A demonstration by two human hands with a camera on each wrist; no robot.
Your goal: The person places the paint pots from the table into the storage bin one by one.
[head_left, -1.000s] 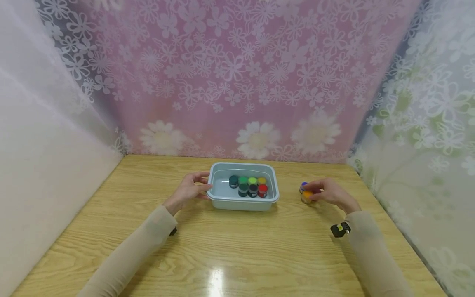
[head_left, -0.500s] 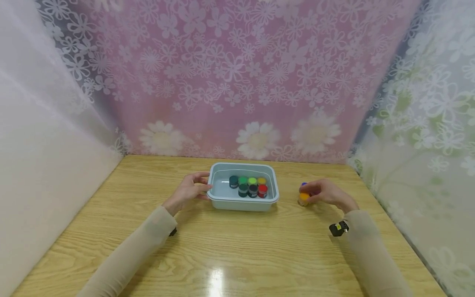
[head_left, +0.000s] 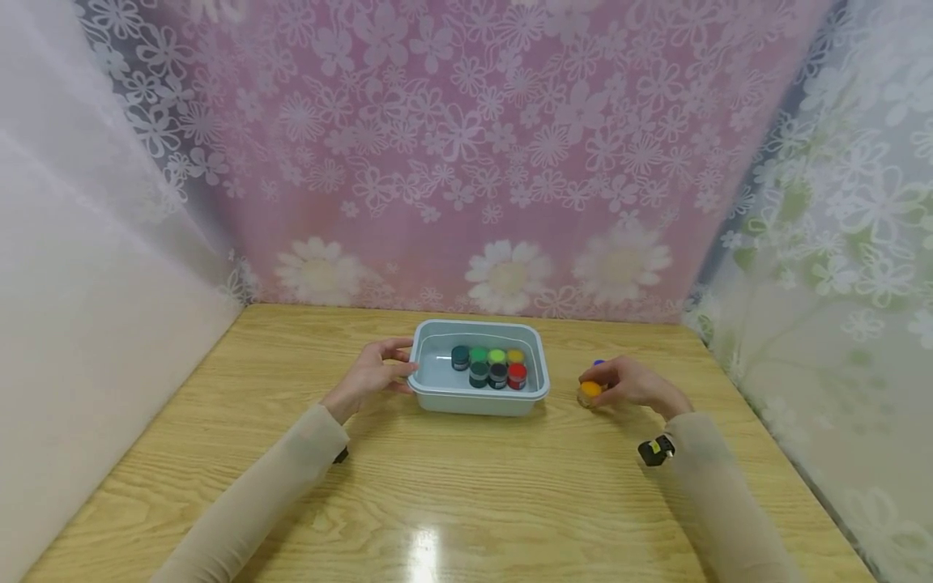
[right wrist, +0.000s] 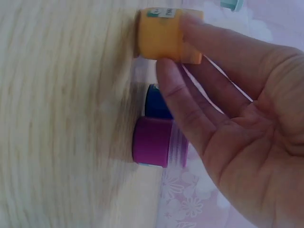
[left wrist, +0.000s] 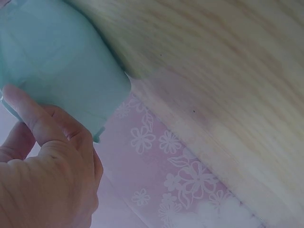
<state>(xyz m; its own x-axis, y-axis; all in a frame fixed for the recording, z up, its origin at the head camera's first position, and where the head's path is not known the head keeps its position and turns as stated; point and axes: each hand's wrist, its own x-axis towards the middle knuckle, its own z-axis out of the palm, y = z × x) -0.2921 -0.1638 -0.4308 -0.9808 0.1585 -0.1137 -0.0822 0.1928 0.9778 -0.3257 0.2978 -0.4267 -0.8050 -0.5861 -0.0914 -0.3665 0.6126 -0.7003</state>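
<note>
My left hand (head_left: pixel 370 376) grips the left end of a pale blue plastic tub (head_left: pixel 477 404), thumb at the rim; the left wrist view shows the tub's side wall (left wrist: pixel 71 57) beside the fingers. On the right, my right hand (head_left: pixel 636 384) pinches a small orange paint jar (head_left: pixel 590 392) between thumb and fingers, its base close to the tabletop. Behind that hand, the right wrist view shows a purple jar (right wrist: pixel 153 141) and a dark blue jar (right wrist: pixel 158 102) side by side; in the head view the hand mostly hides them.
Several paint jars stand in two rows in the tub, among them a red jar (head_left: pixel 517 376) and a dark teal jar (head_left: pixel 460 357). The wooden table (head_left: pixel 408 486) meets a pink floral curtain (head_left: pixel 452 162) at the back, with pale sheets on both sides.
My right hand has drawn the orange jar a little left and toward me, away from the blue-lidded jar. The left hand and the tub hold the same place.
</note>
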